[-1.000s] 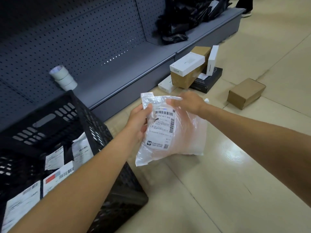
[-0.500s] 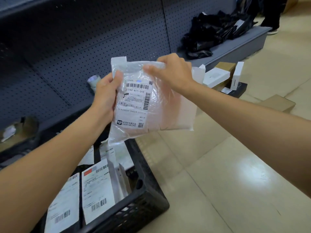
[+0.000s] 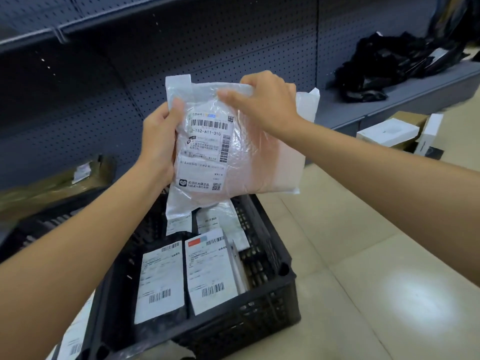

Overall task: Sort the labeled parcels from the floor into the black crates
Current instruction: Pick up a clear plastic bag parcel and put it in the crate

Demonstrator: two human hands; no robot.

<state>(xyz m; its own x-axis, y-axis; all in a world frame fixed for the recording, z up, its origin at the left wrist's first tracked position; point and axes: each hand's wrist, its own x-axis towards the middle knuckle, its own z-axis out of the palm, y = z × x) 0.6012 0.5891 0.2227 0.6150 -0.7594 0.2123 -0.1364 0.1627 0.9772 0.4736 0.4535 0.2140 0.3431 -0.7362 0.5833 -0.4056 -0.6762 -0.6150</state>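
A clear plastic parcel [image 3: 249, 157] with a white shipping label hangs upright in the air above a black crate [image 3: 270, 302]. My left hand [image 3: 161, 144] grips its left edge, thumb on the front. My right hand [image 3: 267, 100] pinches its top edge. Inside the crate stand several parcels with white barcode labels [image 3: 207, 268].
A dark pegboard shelf unit [image 3: 104, 74] runs behind the crate, with black bags [image 3: 389, 66] on its base shelf. White and brown boxes [image 3: 389, 131] sit on the beige tiled floor at the right. Another labeled parcel [image 3: 72, 341] shows at the lower left, and a brown box [image 3: 52, 188] sits at the left.
Both hands carried the parcel left and up from over the floor to above the crate. My view followed, so the crate's inside now shows below.
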